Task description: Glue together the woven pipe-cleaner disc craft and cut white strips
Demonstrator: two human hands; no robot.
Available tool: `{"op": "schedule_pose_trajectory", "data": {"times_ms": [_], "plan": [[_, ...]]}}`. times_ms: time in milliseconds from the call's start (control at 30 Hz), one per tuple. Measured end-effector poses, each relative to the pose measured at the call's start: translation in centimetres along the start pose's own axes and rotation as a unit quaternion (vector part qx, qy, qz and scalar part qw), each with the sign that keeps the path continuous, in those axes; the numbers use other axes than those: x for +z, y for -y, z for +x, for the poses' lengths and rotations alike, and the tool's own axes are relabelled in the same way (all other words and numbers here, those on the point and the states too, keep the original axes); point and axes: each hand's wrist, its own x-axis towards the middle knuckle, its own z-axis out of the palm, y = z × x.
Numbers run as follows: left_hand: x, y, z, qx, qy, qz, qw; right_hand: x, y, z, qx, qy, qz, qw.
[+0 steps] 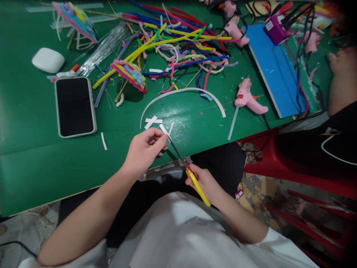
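Observation:
My left hand pinches a short white paper strip over the near edge of the green table. My right hand grips yellow-handled scissors, whose blades reach up to the strip. A few cut white pieces lie just beyond, and a long curved white strip arcs across the table behind them.
A phone and a white earbud case lie at left. A heap of coloured pipe cleaners and small craft umbrellas sit at the back. Pink glue guns, a blue board and another person's arm are at right.

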Motion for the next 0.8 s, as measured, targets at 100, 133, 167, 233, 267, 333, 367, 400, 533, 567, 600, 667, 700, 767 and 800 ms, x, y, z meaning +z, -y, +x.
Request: {"op": "schedule_pose_trajectory", "data": {"times_ms": [100,133,167,233,267,333,367,400,533,567,600,667,700,767,800], "plan": [[0.00,0.03,0.01,-0.001,0.001,0.003,1.000,-0.08,0.18,-0.02,0.001,-0.001,-0.018,1.000],[0.00,0.04,0.02,-0.001,0.001,0.005,1.000,-0.09,0.18,-0.03,0.001,-0.002,-0.017,1.000],[0.00,0.04,0.03,-0.001,0.001,0.007,1.000,-0.08,0.15,-0.04,0.000,-0.003,-0.014,1.000],[-0.04,0.04,0.05,-0.002,0.003,0.007,1.000,-0.05,0.05,-0.06,0.000,-0.003,-0.004,1.000],[-0.06,0.05,0.06,-0.003,0.005,0.007,1.000,-0.04,0.02,-0.08,0.001,-0.001,0.000,1.000],[-0.11,0.05,0.07,-0.005,0.007,0.007,1.000,-0.03,0.01,-0.09,0.002,0.000,0.000,1.000],[-0.14,0.06,0.07,-0.007,0.008,0.008,1.000,-0.04,0.03,-0.10,0.004,-0.002,-0.004,1.000],[-0.16,0.07,0.07,-0.009,0.008,0.010,1.000,-0.06,0.08,-0.10,0.006,-0.003,-0.009,1.000],[-0.18,0.10,0.13,-0.013,0.009,0.011,1.000,-0.10,0.18,-0.09,0.008,-0.002,-0.018,1.000],[-0.17,0.11,0.16,-0.014,0.010,0.011,1.000,-0.10,0.16,-0.09,0.007,-0.003,-0.019,1.000],[-0.17,0.12,0.19,-0.014,0.012,0.011,1.000,-0.10,0.12,-0.09,0.006,-0.005,-0.022,1.000],[-0.17,0.12,0.23,-0.015,0.017,0.009,1.000,-0.07,0.02,-0.08,0.004,-0.008,-0.029,1.000],[-0.16,0.11,0.24,-0.016,0.018,0.006,1.000,-0.04,-0.03,-0.08,0.003,-0.011,-0.030,0.999],[-0.14,0.09,0.23,-0.016,0.019,-0.002,1.000,0.02,-0.09,-0.06,0.001,-0.015,-0.031,0.999],[-0.13,0.07,0.22,-0.017,0.017,-0.005,1.000,0.04,-0.08,-0.05,0.000,-0.017,-0.031,0.999]]}}
